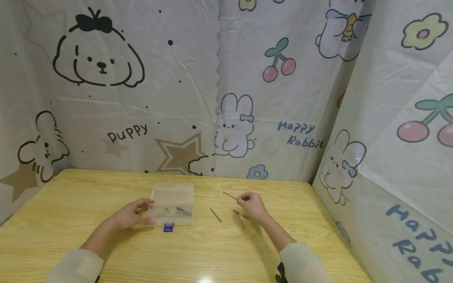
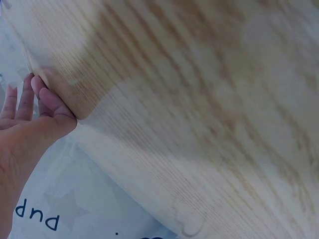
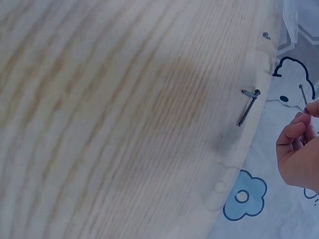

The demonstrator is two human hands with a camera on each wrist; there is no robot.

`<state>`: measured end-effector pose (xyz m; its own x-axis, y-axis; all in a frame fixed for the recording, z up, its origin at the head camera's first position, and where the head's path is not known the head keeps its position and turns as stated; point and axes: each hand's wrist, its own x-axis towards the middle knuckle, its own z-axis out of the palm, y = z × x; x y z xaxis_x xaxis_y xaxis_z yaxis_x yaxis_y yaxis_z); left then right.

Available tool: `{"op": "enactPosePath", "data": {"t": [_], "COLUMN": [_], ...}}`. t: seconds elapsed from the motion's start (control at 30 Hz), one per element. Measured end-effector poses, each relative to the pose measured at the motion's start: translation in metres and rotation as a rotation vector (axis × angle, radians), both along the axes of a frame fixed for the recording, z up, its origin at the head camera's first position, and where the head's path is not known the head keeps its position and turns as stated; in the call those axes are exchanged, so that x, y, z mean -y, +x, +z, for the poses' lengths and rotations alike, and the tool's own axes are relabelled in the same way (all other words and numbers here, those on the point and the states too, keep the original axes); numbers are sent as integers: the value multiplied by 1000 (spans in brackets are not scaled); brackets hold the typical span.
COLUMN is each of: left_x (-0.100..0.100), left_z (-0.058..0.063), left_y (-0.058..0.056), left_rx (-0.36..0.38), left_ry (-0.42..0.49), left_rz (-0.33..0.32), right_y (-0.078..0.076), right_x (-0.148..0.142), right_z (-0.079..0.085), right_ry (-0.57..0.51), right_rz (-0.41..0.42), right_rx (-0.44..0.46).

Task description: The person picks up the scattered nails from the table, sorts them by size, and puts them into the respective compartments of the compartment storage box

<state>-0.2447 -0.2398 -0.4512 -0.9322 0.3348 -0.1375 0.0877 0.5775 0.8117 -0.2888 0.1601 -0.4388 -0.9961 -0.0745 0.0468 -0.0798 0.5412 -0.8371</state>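
Observation:
A clear plastic box (image 1: 173, 192) with its lid raised lies on the table, a blue latch (image 1: 168, 227) at its front. Several nails (image 1: 182, 209) show inside. My left hand (image 1: 129, 214) holds the box at its left side, thumb near the front corner and fingers farther back. Above the table, right of the box, my right hand (image 1: 253, 205) pinches a nail (image 1: 229, 195) between thumb and fingertips; its head end points up and left. That nail (image 3: 303, 95) also shows in the right wrist view. One loose nail (image 1: 215, 215) lies between box and right hand.
Two more nails (image 1: 242, 221) lie crossed on the wooden table (image 1: 141, 255), just below the right hand. A printed cloth (image 1: 170, 98) hangs behind the table's far edge, and another cloth panel (image 1: 385, 173) runs along the right side.

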Motion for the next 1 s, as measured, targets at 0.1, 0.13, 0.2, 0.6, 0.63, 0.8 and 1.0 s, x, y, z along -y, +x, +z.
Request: {"op": "enactPosePath", "data": {"t": [0.1, 0.13, 0.2, 0.6, 0.63, 0.8, 1.0], "left_x": [0, 0, 0, -1, -1, -1, -1], "left_z": [1, 1, 1, 0, 0, 0, 1], "left_y": [1, 1, 2, 2, 1, 1, 2], "left_rx": [-5, -5, -9, -7, -8, -4, -3], "left_ry": [-4, 0, 2, 9, 8, 2, 12], "left_rz": [1, 1, 1, 7, 8, 14, 13], "right_y": [2, 3, 4, 14, 15, 16, 18], "right_x": [4, 5, 8, 31, 32, 43, 54], "right_z": [-1, -2, -2, 0, 0, -1, -1], "right_ry": [8, 9, 9, 21, 23, 32, 22], "right_rz": [47, 61, 86, 229, 240, 283, 334], "right_rx": [-9, -10, -2, -4, -8, -14, 28]}}
